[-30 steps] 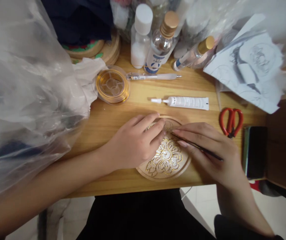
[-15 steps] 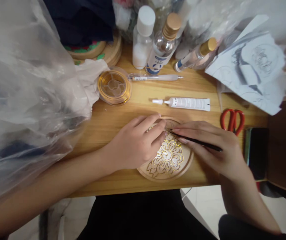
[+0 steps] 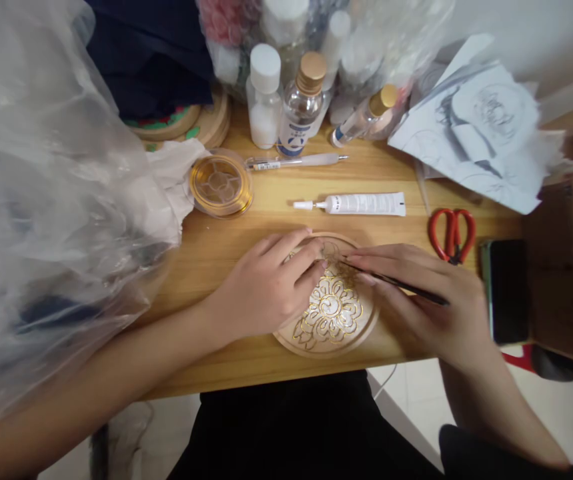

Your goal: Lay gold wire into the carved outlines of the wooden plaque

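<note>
A round wooden board [image 3: 300, 343] with a raised rim lies near the table's front edge. Its pale face carries a flower pattern [image 3: 331, 305] outlined in gold wire, with pencilled lines by the far rim. My left hand [image 3: 271, 283] rests over the board's left side, fingers apart and bent a little; its thumb is mostly hidden. From the right, my right hand [image 3: 416, 287] pinches slim black tweezers [image 3: 406, 285]. Their tip touches or hovers just above the board's far part, close to my left fingertips. Whether a wire is in the tip is too small to tell.
Beyond the board lie a white glue tube [image 3: 366, 204], a pen [image 3: 301, 161] and a gold wire spool [image 3: 221, 183]. Bottles [image 3: 265, 97] stand behind. Red-handled pliers [image 3: 452, 233], a phone [image 3: 509, 290] and drawn papers [image 3: 471, 127] are right; plastic sheeting [image 3: 56, 200] covers the left.
The whole view has shifted slightly, so table items appear further left. My hands stay at the same part of the board, with the tweezers still pinched in my right hand.
</note>
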Demonstrator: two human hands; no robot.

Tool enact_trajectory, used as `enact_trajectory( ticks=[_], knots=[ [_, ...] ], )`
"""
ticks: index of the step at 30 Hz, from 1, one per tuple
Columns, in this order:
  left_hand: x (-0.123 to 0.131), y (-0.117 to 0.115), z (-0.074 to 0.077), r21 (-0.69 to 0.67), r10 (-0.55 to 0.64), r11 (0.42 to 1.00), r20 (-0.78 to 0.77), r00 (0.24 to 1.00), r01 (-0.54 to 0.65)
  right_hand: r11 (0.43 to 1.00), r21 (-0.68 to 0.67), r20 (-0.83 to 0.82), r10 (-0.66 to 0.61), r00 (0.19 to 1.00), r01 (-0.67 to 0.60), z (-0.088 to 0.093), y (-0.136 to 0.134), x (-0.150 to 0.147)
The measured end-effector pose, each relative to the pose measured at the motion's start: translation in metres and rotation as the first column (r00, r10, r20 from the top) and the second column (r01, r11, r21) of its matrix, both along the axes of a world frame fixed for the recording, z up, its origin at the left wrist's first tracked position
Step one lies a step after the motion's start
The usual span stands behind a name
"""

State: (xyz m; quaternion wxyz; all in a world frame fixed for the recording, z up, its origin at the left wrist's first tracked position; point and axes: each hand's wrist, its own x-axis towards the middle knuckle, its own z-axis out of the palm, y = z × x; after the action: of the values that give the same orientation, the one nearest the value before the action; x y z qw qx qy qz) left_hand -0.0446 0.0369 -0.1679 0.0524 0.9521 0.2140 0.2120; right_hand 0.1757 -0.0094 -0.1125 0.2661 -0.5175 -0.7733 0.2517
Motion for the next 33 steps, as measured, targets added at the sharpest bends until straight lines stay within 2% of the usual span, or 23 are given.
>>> enact_trajectory(
  ticks=[4,6,7,8,9,11,14,17,20,33],
  knots=[
    [-0.001,-0.001,0.001,-0.017,-0.008,1.0,-0.025,1.0,0.007,0.998,0.041,-0.011,-0.053,0.999,0.053,0.03,0.003,0.011],
    [-0.002,-0.001,0.001,-0.016,-0.012,1.0,-0.028,1.0,0.012,0.992,0.113,0.003,-0.058,0.998,0.057,0.036,0.014,0.015],
    [-0.002,-0.001,0.001,-0.013,-0.013,1.0,-0.027,1.0,0.013,0.996,0.077,-0.01,-0.036,0.999,0.037,0.034,0.021,0.016],
    [-0.001,-0.001,0.001,-0.009,-0.012,1.0,-0.027,1.0,0.012,0.994,0.02,-0.01,0.107,0.994,-0.107,0.03,0.029,0.017],
    [-0.001,-0.001,0.001,-0.006,-0.01,1.0,-0.025,1.0,0.009,0.967,-0.023,-0.031,0.254,0.967,-0.254,0.023,0.036,0.018],
    [0.0,0.0,0.001,-0.004,-0.003,1.0,-0.017,1.0,0.003,0.936,-0.092,-0.102,0.33,0.939,-0.339,0.006,0.047,0.019],
    [0.001,0.0,0.001,-0.01,0.005,1.0,-0.003,1.0,-0.005,0.952,-0.088,-0.155,0.278,0.948,-0.293,-0.019,0.05,0.021],
    [0.001,0.0,0.001,-0.041,-0.001,0.999,0.002,1.0,0.001,0.958,-0.067,-0.206,0.259,0.944,-0.278,-0.029,0.046,0.023],
    [0.0,0.0,0.001,-0.072,-0.012,0.997,-0.014,1.0,0.011,0.955,-0.072,-0.252,0.26,0.932,-0.286,-0.031,0.044,0.024],
    [0.001,0.002,0.002,-0.082,-0.037,0.996,-0.017,0.999,0.035,0.938,-0.059,-0.244,0.318,0.916,-0.341,-0.033,0.044,0.024]
  ],
)
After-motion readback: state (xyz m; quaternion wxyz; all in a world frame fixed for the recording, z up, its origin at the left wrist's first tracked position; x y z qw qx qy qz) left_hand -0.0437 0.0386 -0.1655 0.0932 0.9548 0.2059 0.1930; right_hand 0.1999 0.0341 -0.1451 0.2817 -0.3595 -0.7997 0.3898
